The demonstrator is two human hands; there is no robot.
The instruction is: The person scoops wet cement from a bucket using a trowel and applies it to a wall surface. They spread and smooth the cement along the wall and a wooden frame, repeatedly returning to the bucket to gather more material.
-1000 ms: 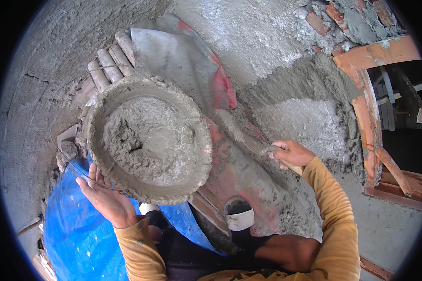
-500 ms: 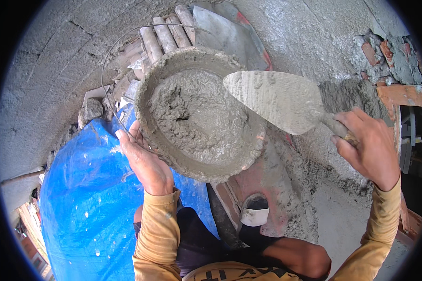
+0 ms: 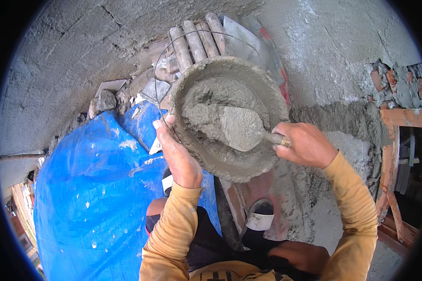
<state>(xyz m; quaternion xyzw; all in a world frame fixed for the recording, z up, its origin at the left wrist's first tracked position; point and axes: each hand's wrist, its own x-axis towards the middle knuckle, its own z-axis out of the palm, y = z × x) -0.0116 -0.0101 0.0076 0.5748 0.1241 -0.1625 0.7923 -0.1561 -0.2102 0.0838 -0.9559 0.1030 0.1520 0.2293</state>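
Observation:
My left hand supports the near left side of a round, cement-caked bucket, its thumb by the rim and its other fingers partly hidden. Wet grey mortar fills the lower part of it. The wire bail hangs out over the bucket's left side and passes by my fingertips. Closed round a short handle, my right hand holds a trowel whose mortar-coated blade lies in the mortar, at the right of the bucket's middle.
A blue tarp covers the left side. Wooden poles, a grey sheet and rubble lie beyond the bucket. Behind stands a rough cement wall, with exposed bricks and a wooden frame at right.
My right hand has brought the trowel left and down from above the bucket's right rim into the mortar. The bucket and my left hand now appear farther right as the view has shifted.

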